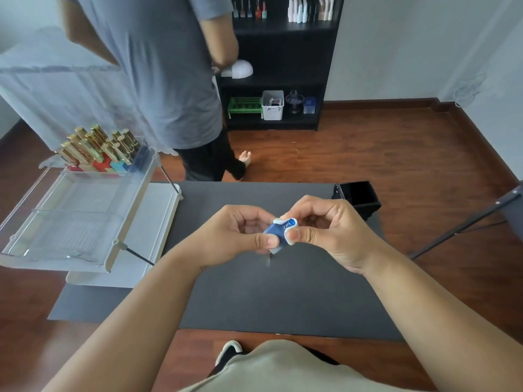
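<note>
A small blue item [276, 231] with a white rim is being held in the air above the middle of the dark surface [254, 295], clear of it. Its blue body is being pinched at the lower left end by the left grip [240, 236], and part of it is being covered by that thumb. Its upper right end, where a patch of blue stripes is being framed by the white rim, is being pinched by the right grip [325, 230]. The item is being held tilted, its right end raised. A small grey piece [270, 254], blurred, is being shown just beneath it, above the surface; what it is cannot be told.
</note>
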Motion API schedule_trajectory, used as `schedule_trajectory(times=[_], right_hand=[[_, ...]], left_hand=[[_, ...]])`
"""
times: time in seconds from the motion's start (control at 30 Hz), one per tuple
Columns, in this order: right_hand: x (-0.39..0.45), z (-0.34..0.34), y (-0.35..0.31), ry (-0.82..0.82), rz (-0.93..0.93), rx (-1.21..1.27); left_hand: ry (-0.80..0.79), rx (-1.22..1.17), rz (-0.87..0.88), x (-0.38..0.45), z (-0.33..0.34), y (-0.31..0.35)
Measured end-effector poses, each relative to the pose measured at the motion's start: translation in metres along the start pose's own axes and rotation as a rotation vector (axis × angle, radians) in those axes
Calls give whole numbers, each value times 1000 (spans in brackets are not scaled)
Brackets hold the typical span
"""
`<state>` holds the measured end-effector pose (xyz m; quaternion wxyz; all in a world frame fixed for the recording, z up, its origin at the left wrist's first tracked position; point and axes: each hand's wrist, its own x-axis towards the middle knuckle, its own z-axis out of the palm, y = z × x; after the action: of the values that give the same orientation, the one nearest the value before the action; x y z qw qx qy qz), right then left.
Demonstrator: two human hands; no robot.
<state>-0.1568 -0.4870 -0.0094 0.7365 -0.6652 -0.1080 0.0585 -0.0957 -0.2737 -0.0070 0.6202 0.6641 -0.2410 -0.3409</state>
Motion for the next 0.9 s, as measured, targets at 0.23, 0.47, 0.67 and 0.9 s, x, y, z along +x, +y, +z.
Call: schedule_trajectory(times=[0.23,0.47,0.67,0.9], right_hand=[[4,-2,-4,-79,3,36],[4,-5,0,-44,-14,66],[5,-6,11,177,-41,31],[11,7,14,230,-94,59]], left_hand=[[-118,-200,-40,2,1,-3],[-42,-337,-35,4,11,-16],[487,208,218,-1,42,-29],[823,712,589,1,45,-33]])
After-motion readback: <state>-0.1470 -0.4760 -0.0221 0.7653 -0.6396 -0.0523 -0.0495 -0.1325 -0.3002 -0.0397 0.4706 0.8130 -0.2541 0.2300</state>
